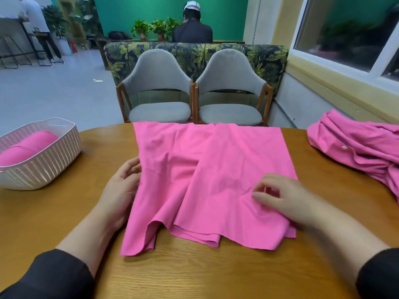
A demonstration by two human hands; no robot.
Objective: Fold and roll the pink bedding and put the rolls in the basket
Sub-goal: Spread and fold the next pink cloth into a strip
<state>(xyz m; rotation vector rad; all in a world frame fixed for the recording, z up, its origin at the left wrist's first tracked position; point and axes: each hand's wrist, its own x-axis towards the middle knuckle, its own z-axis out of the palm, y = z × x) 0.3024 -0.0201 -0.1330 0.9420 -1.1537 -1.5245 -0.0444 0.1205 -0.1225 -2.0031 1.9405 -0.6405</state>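
While spread half-folded mid-table, pink sheet (pixel 216 169): left hand (pixel 121 186) flat-fingered at its left edge, steadying; right hand (pixel 287 199) loosely curled on top, grip uncertain. One pink roll (pixel 26 149) already stowed in basket (pixel 43 167); crumpled pink bedding (pixel 356 152) waiting far right.

Two grey chairs (pixel 192 91) face a leaf-print sofa (pixel 194 55), green wall (pixel 162 11) behind, window (pixel 349 33) right.
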